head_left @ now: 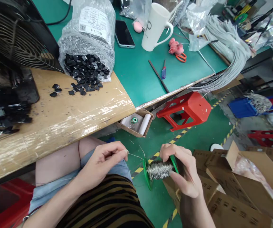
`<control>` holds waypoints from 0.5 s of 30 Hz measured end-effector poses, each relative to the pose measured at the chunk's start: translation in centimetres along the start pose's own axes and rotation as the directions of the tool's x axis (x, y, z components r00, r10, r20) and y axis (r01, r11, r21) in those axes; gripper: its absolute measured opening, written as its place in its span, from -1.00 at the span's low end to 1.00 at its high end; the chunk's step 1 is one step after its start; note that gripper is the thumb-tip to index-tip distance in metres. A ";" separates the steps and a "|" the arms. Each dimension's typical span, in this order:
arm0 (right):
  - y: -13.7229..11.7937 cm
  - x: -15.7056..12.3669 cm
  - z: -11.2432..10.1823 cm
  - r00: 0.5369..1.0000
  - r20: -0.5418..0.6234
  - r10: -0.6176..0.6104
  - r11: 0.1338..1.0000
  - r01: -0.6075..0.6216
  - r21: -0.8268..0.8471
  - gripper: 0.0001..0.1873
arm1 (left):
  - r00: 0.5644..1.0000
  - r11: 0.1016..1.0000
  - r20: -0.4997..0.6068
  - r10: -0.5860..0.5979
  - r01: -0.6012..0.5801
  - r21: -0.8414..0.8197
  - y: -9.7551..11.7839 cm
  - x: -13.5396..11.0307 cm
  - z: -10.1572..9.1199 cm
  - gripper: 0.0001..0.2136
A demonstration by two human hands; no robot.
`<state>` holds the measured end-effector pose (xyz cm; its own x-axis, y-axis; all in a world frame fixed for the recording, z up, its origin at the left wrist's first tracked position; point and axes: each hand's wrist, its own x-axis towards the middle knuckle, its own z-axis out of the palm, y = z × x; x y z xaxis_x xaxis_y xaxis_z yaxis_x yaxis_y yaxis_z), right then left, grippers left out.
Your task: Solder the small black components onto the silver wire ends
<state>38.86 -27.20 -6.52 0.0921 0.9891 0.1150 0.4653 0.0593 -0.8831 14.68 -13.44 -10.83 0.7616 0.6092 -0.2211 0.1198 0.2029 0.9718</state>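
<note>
My right hand grips a green-flanged spool of solder wire by its right end, above the floor beside my lap. Thin silvery wire is wound on the spool in uneven turns. A strand runs from it leftward to my left hand, which pinches the wire's end between thumb and forefinger. A second short piece of wire sticks up from the spool's left flange. Both hands are below the bench edge.
Black connectors spill from a bubble-wrap bag on the bench. A fan, phone, white mug, screwdriver and grey cable bundle lie around. A red stool and cardboard boxes stand on the floor.
</note>
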 end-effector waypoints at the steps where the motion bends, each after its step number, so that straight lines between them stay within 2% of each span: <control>1: -0.2 -0.2 0.2 1.000 0.000 0.009 1.000 -0.009 0.013 -0.86 | 1.000 1.000 -0.017 0.002 -0.002 -0.012 -0.2 0.0 -0.1 -0.65; 8: -1.3 -1.0 0.8 0.999 0.042 0.030 0.998 -0.028 -0.049 -0.72 | 0.999 0.999 -0.050 0.018 -0.019 -0.037 0.2 -0.4 -1.0 -0.71; 11: -2.1 -0.9 1.1 0.993 0.111 0.031 0.998 -0.024 -0.064 -0.63 | 0.999 0.999 -0.037 0.030 -0.031 -0.029 1.0 -0.5 -1.5 -0.73; 15: -3.9 -0.9 1.7 0.972 0.214 0.094 0.991 -0.072 -0.110 -0.64 | 0.999 0.999 0.008 0.040 -0.040 0.023 1.7 -0.1 -1.6 -0.74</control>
<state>35.44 -28.06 -3.94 -0.0552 0.9961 -0.0689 0.5519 -0.0270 -0.8335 13.79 -11.91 -9.28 0.7705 0.6110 -0.1817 0.1037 0.1611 0.9815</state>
